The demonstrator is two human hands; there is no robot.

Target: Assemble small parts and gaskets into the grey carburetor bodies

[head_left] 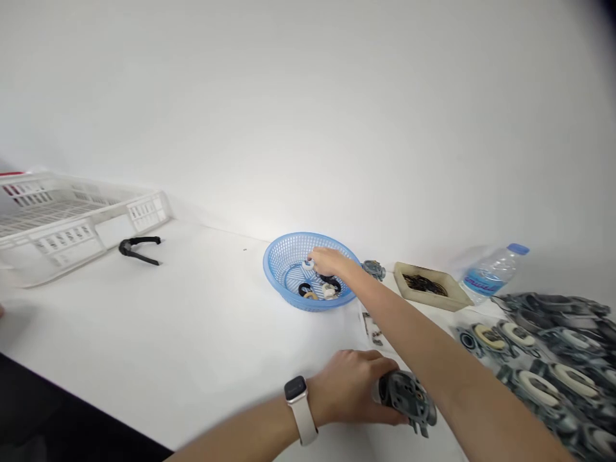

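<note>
My left hand (353,388), with a watch on its wrist, grips a grey metal carburetor (408,398) low over the table's near side. Further off, my right hand (328,260) reaches into a round blue plastic basket (275,282). Its fingers pinch a small white carburetor float (308,264), a curved piece that the fingertips partly cover. Several black, white and tan curved pieces (330,290) lie on the basket's bottom. My right forearm passes above and beyond the carburetor in my left hand.
Rows of carburetors with pale floats (539,388) fill the right side. Behind them stand a water bottle (491,273) and a tray of thin dark parts (452,298). At left are a white crate (115,224) and black-handled cutters (139,249). A wall backs the table.
</note>
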